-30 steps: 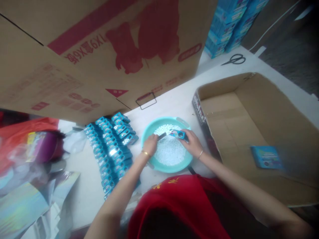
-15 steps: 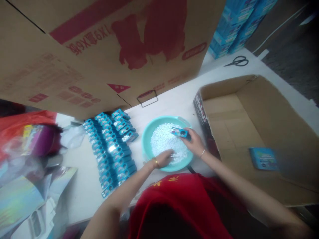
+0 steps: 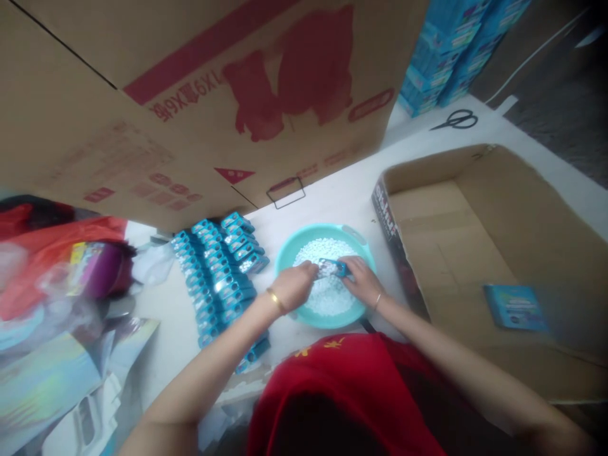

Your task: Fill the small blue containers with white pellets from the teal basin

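From the head camera, both hands meet over a round teal basin (image 3: pixel 285 256) that stands on the white tabletop (image 3: pixel 332 190). The basin holds a heap of small white pellets (image 3: pixel 327 297). The right hand (image 3: pixel 361 282) has its grip closed around a small blue packet (image 3: pixel 332 268), held just above the pellets. The left hand (image 3: pixel 292 288) touches the other end of the same packet with pinched fingertips; whether something small is between them, I cannot tell. Just left of the basin, many similar blue packets (image 3: pixel 221 275) lie in rows on the tabletop. To the right stands an open cardboard box (image 3: pixel 498 209) with 1 blue carton (image 3: pixel 515 307) inside. A large printed carton (image 3: pixel 190 95) rises behind the basin, and black scissors (image 3: pixel 456 120) lie far back on the tabletop.
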Tool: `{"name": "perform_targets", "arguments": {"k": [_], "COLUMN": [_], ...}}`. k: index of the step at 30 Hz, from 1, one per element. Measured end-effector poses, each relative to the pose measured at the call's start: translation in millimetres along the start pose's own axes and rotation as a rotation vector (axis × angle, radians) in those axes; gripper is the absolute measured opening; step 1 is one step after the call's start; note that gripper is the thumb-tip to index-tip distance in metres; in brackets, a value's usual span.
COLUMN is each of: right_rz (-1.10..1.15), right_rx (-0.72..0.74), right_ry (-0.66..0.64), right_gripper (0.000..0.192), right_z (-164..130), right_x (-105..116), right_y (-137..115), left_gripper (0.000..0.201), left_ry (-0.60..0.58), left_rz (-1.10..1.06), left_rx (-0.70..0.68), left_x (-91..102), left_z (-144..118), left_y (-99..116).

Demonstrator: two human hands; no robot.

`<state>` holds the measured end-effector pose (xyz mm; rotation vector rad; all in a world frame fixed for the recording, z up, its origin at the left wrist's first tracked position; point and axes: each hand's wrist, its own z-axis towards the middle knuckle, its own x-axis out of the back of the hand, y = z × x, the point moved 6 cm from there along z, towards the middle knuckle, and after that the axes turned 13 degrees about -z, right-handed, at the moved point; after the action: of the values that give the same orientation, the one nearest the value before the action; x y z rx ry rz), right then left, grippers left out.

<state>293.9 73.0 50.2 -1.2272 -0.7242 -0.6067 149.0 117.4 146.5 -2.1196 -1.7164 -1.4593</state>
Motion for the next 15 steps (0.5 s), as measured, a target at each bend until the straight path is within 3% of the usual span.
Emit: {"name": "perform_targets", "arguments": {"k": [3, 6, 9, 11, 13, 15], "right_rz": [0.022, 0.087, 0.194, 0.283, 0.368, 0.421], "right_rx": [0.011, -0.051, -0.143, -0.192, -0.213, -0.203], "right_ry": [-0.007, 0.012, 0.044, 0.055, 0.035, 0.009], "right_gripper": [0.038, 0.033, 0.033, 0.033, 0.034, 0.036], "right_z": [-1, -5, -9, -10, -10, -9], "right_x": [-4, -3, -2, -5, -8, -7], "right_y": [-5, -4, 0, -3, -12, -26], "left_gripper": [0.027, 0.028, 0.019, 0.027, 0.041, 0.034], "left_ry": [-0.040, -0.025, 0.083, 0.205, 0.299, 0.321], "left_rz": [0.184, 0.216, 0.075, -0.130, -0.323, -0.416], "left_rx": [0.097, 0.112, 0.046, -0.081, -0.214, -0.273], "left_x": [4.1, 11.8, 20.6, 20.8, 12.7, -2.7], "left_z": [0, -9, -15, -13, -8, -2], "left_y": [26, 30, 6, -13, -27, -34]}}
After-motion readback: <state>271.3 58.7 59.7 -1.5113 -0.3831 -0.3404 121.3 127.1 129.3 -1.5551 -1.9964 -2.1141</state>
